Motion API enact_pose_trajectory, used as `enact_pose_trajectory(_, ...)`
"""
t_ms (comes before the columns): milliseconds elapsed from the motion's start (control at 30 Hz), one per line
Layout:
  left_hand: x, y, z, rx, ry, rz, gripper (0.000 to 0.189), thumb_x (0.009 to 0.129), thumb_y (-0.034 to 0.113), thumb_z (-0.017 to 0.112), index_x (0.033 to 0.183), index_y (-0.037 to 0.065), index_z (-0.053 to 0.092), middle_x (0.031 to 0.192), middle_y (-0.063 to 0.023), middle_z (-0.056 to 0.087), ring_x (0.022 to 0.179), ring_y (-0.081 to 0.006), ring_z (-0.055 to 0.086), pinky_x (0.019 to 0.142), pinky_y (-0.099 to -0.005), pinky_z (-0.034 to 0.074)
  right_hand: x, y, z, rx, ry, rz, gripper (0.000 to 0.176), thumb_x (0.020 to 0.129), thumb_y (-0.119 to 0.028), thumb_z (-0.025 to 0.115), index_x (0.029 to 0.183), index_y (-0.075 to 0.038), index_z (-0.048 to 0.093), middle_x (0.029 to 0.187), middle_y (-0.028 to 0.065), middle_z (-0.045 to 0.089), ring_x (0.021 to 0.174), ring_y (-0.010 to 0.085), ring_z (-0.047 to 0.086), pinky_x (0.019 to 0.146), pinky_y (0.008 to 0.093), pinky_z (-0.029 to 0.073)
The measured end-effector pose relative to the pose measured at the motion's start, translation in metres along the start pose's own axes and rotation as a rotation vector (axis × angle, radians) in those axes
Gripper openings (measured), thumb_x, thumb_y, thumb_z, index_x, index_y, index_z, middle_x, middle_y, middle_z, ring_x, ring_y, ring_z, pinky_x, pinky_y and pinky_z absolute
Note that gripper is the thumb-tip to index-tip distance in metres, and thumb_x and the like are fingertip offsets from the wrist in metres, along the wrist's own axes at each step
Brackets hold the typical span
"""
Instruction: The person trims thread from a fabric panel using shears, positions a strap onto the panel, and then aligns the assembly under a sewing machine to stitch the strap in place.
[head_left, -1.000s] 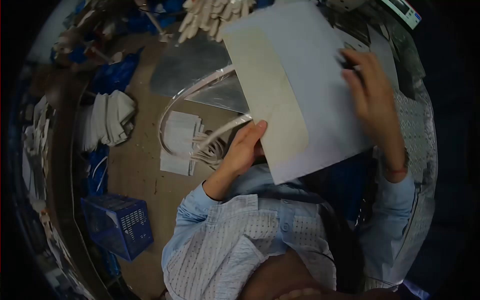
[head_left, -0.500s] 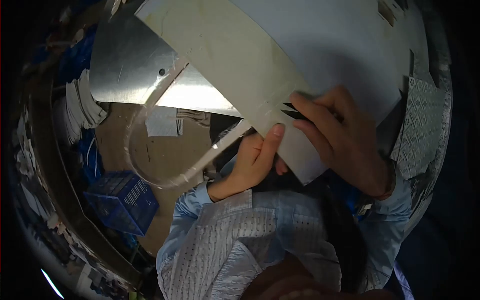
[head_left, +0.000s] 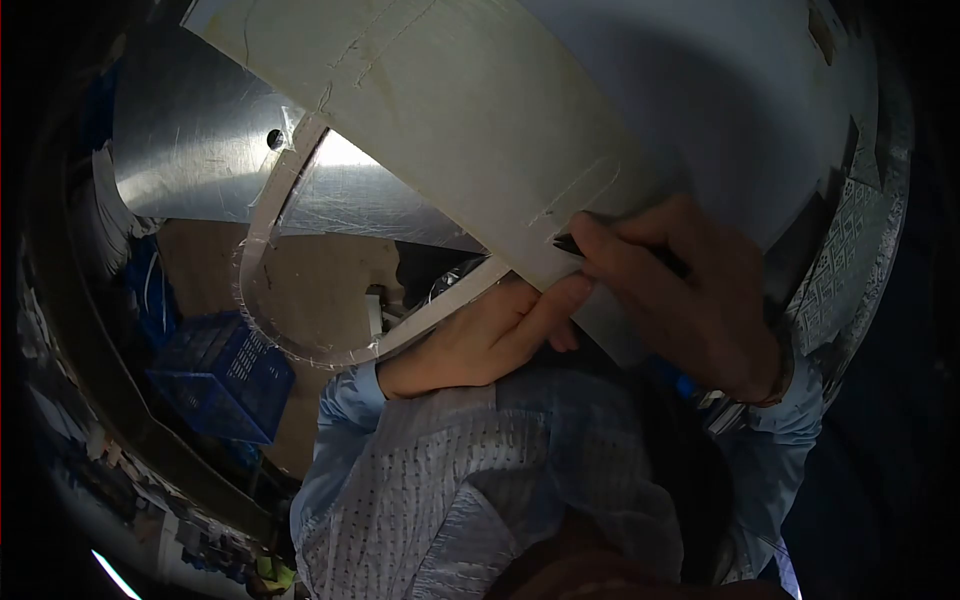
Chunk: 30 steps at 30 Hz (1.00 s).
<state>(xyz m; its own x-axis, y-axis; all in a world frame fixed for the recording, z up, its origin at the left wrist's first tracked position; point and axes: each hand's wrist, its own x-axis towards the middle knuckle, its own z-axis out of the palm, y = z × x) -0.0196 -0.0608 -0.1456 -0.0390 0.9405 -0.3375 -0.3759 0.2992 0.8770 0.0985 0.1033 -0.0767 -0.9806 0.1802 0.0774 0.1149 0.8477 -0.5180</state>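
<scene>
A large cream fabric panel [head_left: 430, 130] with stitched lines and loose thread ends lies across the middle. My left hand [head_left: 500, 335] is closed on its lower edge, thumb on top and fingers underneath. A pale U-shaped strap [head_left: 262, 225] with thread ends along its curve hangs from the panel's left edge, passing by my left hand. My right hand [head_left: 680, 290] pinches a small dark pointed tool, apparently thread snips [head_left: 567, 243], with the tips at the panel's surface near a stitched line. Most of the tool is hidden in my fingers.
A shiny metal plate [head_left: 190, 130] with a round hole lies under the panel at left. A blue plastic basket [head_left: 215, 375] stands below left. White sheet material [head_left: 720, 100] spreads at upper right, with a patterned piece [head_left: 845, 245] at the right edge.
The panel and strap have shifted left in view, and more stitched lines show. My left hand has moved slightly down. The tool's tips, spread apart before, now look close together.
</scene>
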Motion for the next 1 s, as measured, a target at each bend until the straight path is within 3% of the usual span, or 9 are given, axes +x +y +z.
enact_pose_trajectory(200,0.001,0.005,-0.006,0.038,-0.112,-0.061,0.035,0.105,0.027,0.047,0.099,-0.002,0.067,0.068,-0.0083,0.068,0.066,-0.0169,0.07,0.06,-0.0282,0.054,0.001,-0.013,0.001,-0.048,-0.02,0.034,0.037,0.078,-0.006,0.075,0.115,-0.005,0.07,0.088,0.0069,0.061,0.07,0.0183,0.063,0.054,0.028,0.049)
enact_pose_trajectory(267,0.0,0.002,-0.008,0.076,-0.143,0.0,0.038,0.105,0.028,0.047,0.094,-0.002,0.068,0.07,-0.0087,0.07,0.066,-0.0175,0.07,0.06,-0.029,0.055,0.0,-0.016,0.006,-0.079,-0.032,0.067,0.036,0.078,-0.005,0.075,0.114,-0.004,0.07,0.089,0.0072,0.061,0.071,0.0185,0.063,0.054,0.0281,0.049)
enact_pose_trajectory(367,-0.001,0.002,-0.007,0.072,-0.141,0.013,0.038,0.105,0.028,0.047,0.095,-0.002,0.068,0.07,-0.0092,0.07,0.067,-0.0174,0.07,0.061,-0.0291,0.055,-0.003,-0.012,0.016,-0.123,0.069,-0.047,0.037,0.079,-0.019,0.071,0.112,-0.002,0.068,0.082,0.0034,0.051,0.062,0.0117,0.057,0.046,0.0262,0.046)
enact_pose_trajectory(467,-0.002,-0.004,-0.007,0.119,-0.138,0.023,0.038,0.105,0.027,0.047,0.098,-0.003,0.068,0.072,-0.0097,0.07,0.069,-0.0175,0.071,0.063,-0.0291,0.055,-0.005,-0.014,0.014,-0.086,0.075,-0.058,0.038,0.078,-0.016,0.072,0.113,-0.002,0.068,0.084,0.0045,0.053,0.063,0.0126,0.058,0.047,0.0266,0.048)
enact_pose_trajectory(533,-0.003,0.004,-0.003,0.071,-0.113,-0.01,0.037,0.105,0.027,0.047,0.099,-0.003,0.068,0.074,-0.0099,0.071,0.07,-0.0177,0.071,0.063,-0.0291,0.055,-0.004,-0.017,0.01,0.008,0.062,0.06,0.033,0.08,-0.001,0.075,0.113,-0.002,0.069,0.09,0.0078,0.059,0.07,0.0178,0.061,0.055,0.0286,0.049)
enact_pose_trajectory(700,-0.002,0.011,-0.004,0.015,-0.089,-0.01,0.035,0.105,0.026,0.047,0.103,-0.003,0.067,0.076,-0.0101,0.071,0.072,-0.0181,0.071,0.064,-0.0292,0.056,0.009,-0.018,0.006,0.011,0.099,0.091,0.031,0.081,0.0,0.075,0.112,-0.001,0.069,0.09,0.0081,0.058,0.07,0.0179,0.061,0.054,0.0285,0.049)
enact_pose_trajectory(767,0.0,0.018,-0.009,0.071,-0.174,-0.076,0.028,0.105,0.014,0.045,0.101,-0.005,0.064,0.085,-0.011,0.072,0.08,-0.0166,0.069,0.072,-0.0275,0.054,0.012,-0.018,0.004,-0.005,0.079,0.069,0.03,0.082,0.0,0.074,0.112,-0.001,0.069,0.091,0.0082,0.058,0.07,0.0179,0.061,0.054,0.0284,0.05)
enact_pose_trajectory(867,-0.004,0.003,-0.002,0.066,-0.122,0.046,0.033,0.105,0.022,0.047,0.098,-0.002,0.068,0.076,-0.01,0.071,0.071,-0.0185,0.071,0.064,-0.0291,0.056,0.008,-0.025,0.008,-0.007,0.064,0.098,0.03,0.082,0.0,0.074,0.112,-0.002,0.069,0.091,0.0085,0.058,0.07,0.0179,0.062,0.053,0.0286,0.05)
enact_pose_trajectory(1000,-0.004,0.011,-0.004,0.182,-0.114,0.063,0.033,0.104,0.021,0.047,0.093,-0.002,0.068,0.075,-0.0098,0.071,0.071,-0.0182,0.071,0.064,-0.0287,0.056,0.003,-0.029,0.017,-0.072,0.077,0.092,0.031,0.082,0.0,0.074,0.112,-0.002,0.068,0.091,0.0091,0.058,0.07,0.0182,0.063,0.052,0.029,0.05)
